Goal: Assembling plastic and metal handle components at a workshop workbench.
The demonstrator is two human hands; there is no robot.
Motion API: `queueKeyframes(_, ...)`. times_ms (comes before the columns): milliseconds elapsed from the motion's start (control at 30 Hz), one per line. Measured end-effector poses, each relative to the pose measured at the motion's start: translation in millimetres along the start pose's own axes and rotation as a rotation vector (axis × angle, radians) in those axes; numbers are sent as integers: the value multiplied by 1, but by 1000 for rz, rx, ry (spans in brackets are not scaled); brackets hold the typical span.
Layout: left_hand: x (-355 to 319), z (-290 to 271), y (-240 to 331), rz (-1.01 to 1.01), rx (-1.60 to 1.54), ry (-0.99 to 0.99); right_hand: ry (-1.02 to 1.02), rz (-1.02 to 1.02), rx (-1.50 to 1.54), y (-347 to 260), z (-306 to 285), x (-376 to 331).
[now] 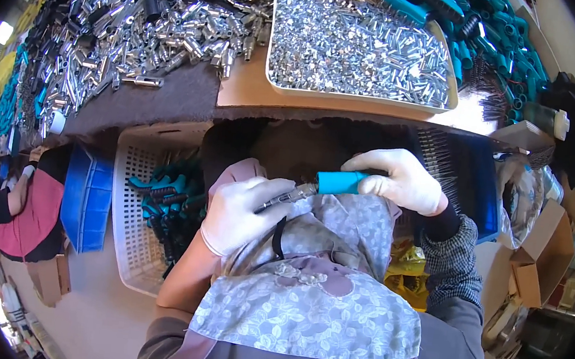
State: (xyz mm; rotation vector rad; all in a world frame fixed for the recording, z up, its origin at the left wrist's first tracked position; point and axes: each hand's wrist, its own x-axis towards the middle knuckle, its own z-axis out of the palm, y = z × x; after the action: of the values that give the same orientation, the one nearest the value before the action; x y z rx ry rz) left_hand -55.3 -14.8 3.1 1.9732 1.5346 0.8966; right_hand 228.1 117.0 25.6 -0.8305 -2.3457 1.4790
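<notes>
My right hand (405, 182), in a white glove, is closed around the right end of a teal cylindrical sleeve (337, 182). In my gloved left hand (237, 215) I grip a slim metal shaft (293, 196), thumb and fingers wrapped about it. The shaft's right end meets the sleeve's left end; whether it goes inside I cannot tell. Both pieces are above my lap, over a patterned grey apron (312, 317).
A workbench edge (240, 95) runs ahead, bearing heaped metal fittings (176, 37), a white tray (361, 99) of small metal pins and piled teal housings (514, 56). At left stand a white crate (124, 226) of teal tools and a blue bin (85, 198). Another person (28, 213) sits far left.
</notes>
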Motion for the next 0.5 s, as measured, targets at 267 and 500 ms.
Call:
queueKeyframes(267, -4, 8, -2, 84, 48, -36, -47, -73, -157, -20, 28, 14)
queueKeyframes(500, -2, 8, -1, 195, 128, -158, -174, 302, 407, -8, 48, 6)
